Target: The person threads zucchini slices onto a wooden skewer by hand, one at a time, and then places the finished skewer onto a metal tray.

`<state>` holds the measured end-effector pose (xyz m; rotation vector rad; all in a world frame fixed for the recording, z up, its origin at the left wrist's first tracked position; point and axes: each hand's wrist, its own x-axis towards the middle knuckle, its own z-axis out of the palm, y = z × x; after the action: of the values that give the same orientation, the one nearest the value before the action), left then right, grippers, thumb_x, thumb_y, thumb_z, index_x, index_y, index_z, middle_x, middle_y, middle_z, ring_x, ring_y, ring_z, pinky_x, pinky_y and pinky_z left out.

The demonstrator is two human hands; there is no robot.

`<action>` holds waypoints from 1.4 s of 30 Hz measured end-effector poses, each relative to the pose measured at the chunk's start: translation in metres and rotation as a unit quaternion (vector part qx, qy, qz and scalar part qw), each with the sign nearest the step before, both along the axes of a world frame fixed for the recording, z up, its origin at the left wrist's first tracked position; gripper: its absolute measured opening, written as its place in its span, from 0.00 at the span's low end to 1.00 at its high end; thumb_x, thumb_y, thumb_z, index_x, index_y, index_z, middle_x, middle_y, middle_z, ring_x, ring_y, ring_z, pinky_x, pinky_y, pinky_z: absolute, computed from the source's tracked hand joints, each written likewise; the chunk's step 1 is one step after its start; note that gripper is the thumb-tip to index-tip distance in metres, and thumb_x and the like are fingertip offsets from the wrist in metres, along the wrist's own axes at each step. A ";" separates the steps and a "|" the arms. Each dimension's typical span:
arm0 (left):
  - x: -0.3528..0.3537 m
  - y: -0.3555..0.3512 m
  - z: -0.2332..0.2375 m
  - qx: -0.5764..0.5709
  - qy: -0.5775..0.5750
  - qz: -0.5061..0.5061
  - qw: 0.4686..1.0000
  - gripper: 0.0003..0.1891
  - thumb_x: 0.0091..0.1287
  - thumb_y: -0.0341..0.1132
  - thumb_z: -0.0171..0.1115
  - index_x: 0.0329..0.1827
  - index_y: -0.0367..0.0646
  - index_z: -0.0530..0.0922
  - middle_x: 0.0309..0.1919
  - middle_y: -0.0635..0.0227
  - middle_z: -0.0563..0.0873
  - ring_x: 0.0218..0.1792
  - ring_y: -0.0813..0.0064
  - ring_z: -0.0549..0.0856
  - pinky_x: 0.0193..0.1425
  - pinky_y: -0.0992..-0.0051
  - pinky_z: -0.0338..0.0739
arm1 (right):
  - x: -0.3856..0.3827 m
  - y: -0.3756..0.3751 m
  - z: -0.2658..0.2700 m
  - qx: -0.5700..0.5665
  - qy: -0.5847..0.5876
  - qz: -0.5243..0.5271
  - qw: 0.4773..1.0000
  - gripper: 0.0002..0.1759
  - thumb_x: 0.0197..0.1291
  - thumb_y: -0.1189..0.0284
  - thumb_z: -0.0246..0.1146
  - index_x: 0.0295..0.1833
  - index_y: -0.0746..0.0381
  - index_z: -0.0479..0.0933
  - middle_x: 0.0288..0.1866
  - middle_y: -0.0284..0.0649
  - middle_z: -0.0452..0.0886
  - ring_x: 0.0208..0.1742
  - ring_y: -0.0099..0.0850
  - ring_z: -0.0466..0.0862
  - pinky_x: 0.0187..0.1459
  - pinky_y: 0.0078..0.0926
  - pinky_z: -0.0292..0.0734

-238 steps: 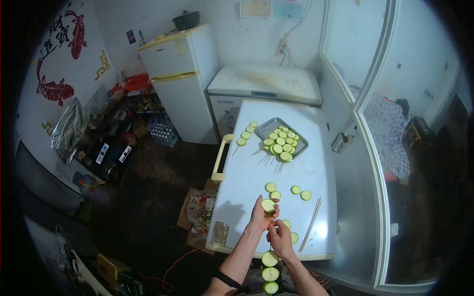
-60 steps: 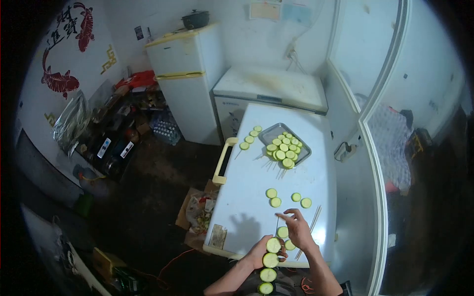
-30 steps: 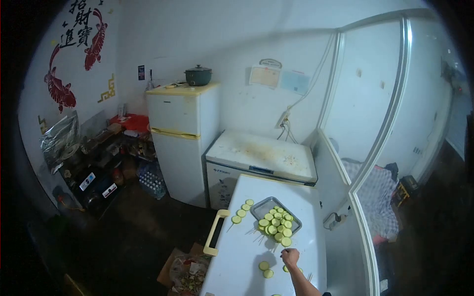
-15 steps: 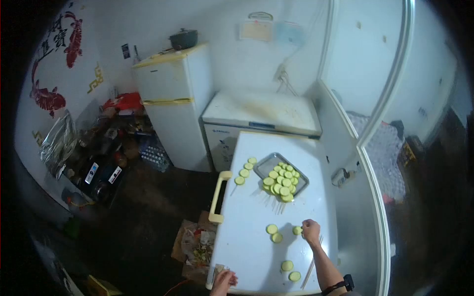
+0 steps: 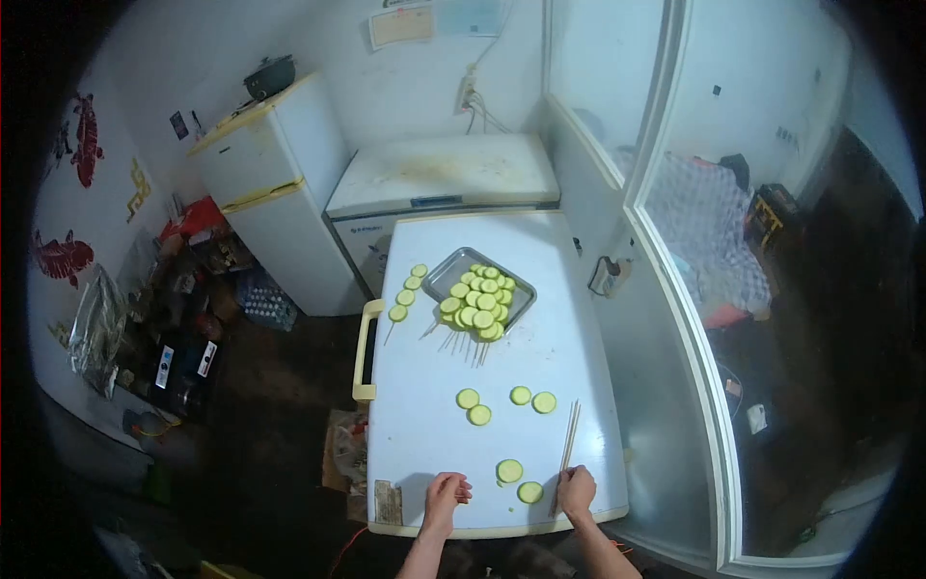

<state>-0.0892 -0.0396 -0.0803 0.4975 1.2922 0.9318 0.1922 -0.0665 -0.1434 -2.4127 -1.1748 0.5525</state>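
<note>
My right hand is closed, its fingers pinched on the lower part of thin wooden skewers lying near the right side of the white table. My left hand is over the near left part of the table, its fingers loosely bent and apart, with nothing seen in it. Between the hands lie two zucchini slices. Farther up are a touching pair of slices and another two slices side by side. A metal tray carries a heap of skewered zucchini slices, their sticks pointing toward me.
One skewer of zucchini slices lies at the table's left edge, beside a yellow handle. Behind the table stand a chest freezer and a fridge. A glazed partition runs along the right.
My right hand has left a zucchini slice and come nearer me, onto the skewers. My left hand has moved in over the table. The camera view has turned right.
</note>
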 end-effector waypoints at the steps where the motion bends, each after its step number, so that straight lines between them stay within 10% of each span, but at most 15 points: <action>1: 0.004 -0.003 0.000 -0.006 -0.005 0.006 1.000 0.10 0.76 0.35 0.55 0.46 0.36 0.78 0.34 0.61 0.84 0.31 0.73 0.84 0.36 0.73 0.79 | -0.001 -0.002 -0.005 0.001 0.005 -0.001 1.000 0.15 0.62 0.64 0.66 0.38 0.67 0.81 0.35 0.53 0.86 0.39 0.53 0.86 0.44 0.50 0.79; 25: 0.008 -0.022 -0.003 0.025 0.083 0.011 0.996 0.08 0.76 0.35 0.56 0.46 0.39 0.77 0.34 0.64 0.84 0.31 0.77 0.82 0.35 0.76 0.77 | -0.010 -0.002 0.024 0.048 0.074 -0.047 0.995 0.12 0.63 0.69 0.65 0.36 0.70 0.78 0.33 0.55 0.85 0.36 0.53 0.86 0.42 0.48 0.79; 30: 0.018 0.020 -0.013 0.086 0.139 -0.006 0.987 0.07 0.75 0.33 0.58 0.46 0.38 0.77 0.33 0.65 0.84 0.31 0.77 0.82 0.35 0.75 0.78 | 0.000 -0.009 0.091 0.195 0.314 0.019 0.929 0.06 0.68 0.75 0.61 0.40 0.68 0.74 0.28 0.45 0.84 0.26 0.29 0.83 0.29 0.30 0.75; 36: 0.098 0.118 -0.024 0.294 0.377 -0.098 0.873 0.14 0.66 0.27 0.64 0.54 0.39 0.77 0.51 0.56 0.82 0.49 0.59 0.82 0.54 0.63 0.77 | 0.025 -0.033 0.181 0.133 0.471 0.069 0.869 0.08 0.70 0.78 0.59 0.51 0.68 0.78 0.35 0.41 0.86 0.33 0.24 0.83 0.35 0.23 0.76; 38: 0.124 0.145 -0.034 0.338 0.416 -0.120 0.835 0.17 0.65 0.26 0.65 0.58 0.41 0.77 0.56 0.54 0.79 0.56 0.54 0.79 0.61 0.58 0.74 | 0.027 -0.036 0.204 0.203 0.658 -0.006 0.725 0.09 0.70 0.77 0.61 0.51 0.70 0.78 0.38 0.45 0.86 0.35 0.33 0.86 0.39 0.30 0.80; 42: 0.148 0.177 -0.049 0.359 0.528 -0.211 0.740 0.28 0.62 0.26 0.67 0.67 0.43 0.73 0.63 0.54 0.70 0.61 0.46 0.72 0.65 0.51 0.69 | 0.038 -0.054 0.208 0.236 0.587 -0.038 0.774 0.12 0.69 0.71 0.66 0.49 0.70 0.79 0.38 0.47 0.85 0.35 0.37 0.87 0.41 0.33 0.82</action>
<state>0.0585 0.1378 -0.1294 2.0786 1.6314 0.7097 0.2299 -0.1202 0.0650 -1.2007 -0.5128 1.2747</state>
